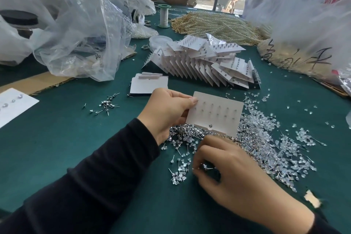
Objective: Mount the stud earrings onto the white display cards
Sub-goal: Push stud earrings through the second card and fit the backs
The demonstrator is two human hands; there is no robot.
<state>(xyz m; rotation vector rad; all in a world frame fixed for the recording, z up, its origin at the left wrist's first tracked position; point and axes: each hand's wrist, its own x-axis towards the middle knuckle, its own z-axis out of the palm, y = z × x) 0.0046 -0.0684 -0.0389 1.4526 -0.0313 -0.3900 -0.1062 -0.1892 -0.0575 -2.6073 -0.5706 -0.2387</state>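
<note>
White card [215,113] pinched at left edge by left hand [167,110], held above stud pile [266,146]. Single stud [208,167] pinched in right hand [237,176] (post lying sideways), card just beyond it.

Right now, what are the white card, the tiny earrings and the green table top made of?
The white card looks like stiff matte paperboard or plastic, flat though held by one edge. The stud earrings: shiny silvery metal, glinting. The green table cover: dull cloth, maybe felt, no shine.

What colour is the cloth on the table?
Dark green tablecloth, seen best in the head view.
</note>
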